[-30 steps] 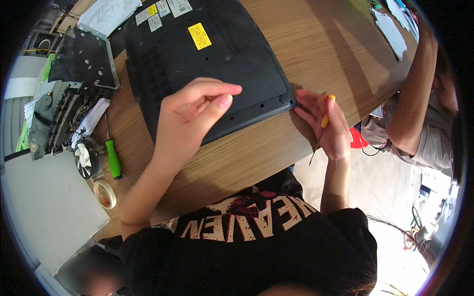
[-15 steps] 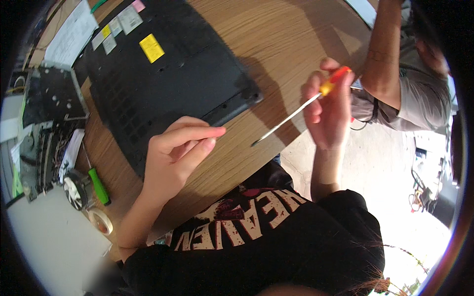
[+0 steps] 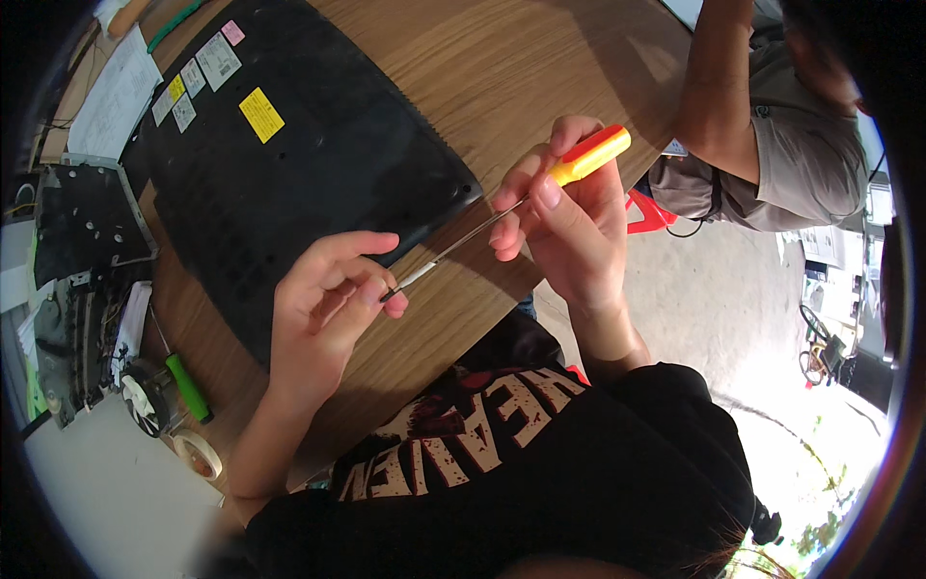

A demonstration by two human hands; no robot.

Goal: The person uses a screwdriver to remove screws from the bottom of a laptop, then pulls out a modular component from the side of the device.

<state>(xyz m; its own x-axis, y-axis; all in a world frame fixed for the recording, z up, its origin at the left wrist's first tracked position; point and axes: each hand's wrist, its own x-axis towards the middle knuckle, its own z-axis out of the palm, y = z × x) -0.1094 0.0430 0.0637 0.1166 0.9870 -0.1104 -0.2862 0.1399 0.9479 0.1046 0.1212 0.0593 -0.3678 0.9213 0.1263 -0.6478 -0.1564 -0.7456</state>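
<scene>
My right hand (image 3: 569,212) grips a screwdriver (image 3: 595,154) by its red and yellow handle, with the thin metal shaft slanting down to the left. The dark tip meets the thumb and fingertips of my left hand (image 3: 333,299), whose index finger is raised. These fingers are closed around the tip; anything small between them is too tiny to make out. Beyond both hands, a black laptop (image 3: 318,145) rests underside up on the wooden table, carrying a yellow label and several pale stickers. Neither hand visibly touches it.
A green-handled screwdriver (image 3: 188,388), a small fan (image 3: 145,400) and a tape roll (image 3: 197,454) lie at the left. Behind them are dark device parts (image 3: 92,217) and papers (image 3: 116,101). Another person's arm (image 3: 716,87) is at the far right, by a red object (image 3: 649,213).
My right hand has brought the screwdriver left, so its tip now reaches my left fingertips. My left index finger has lifted from the thumb. The view has shifted slightly.
</scene>
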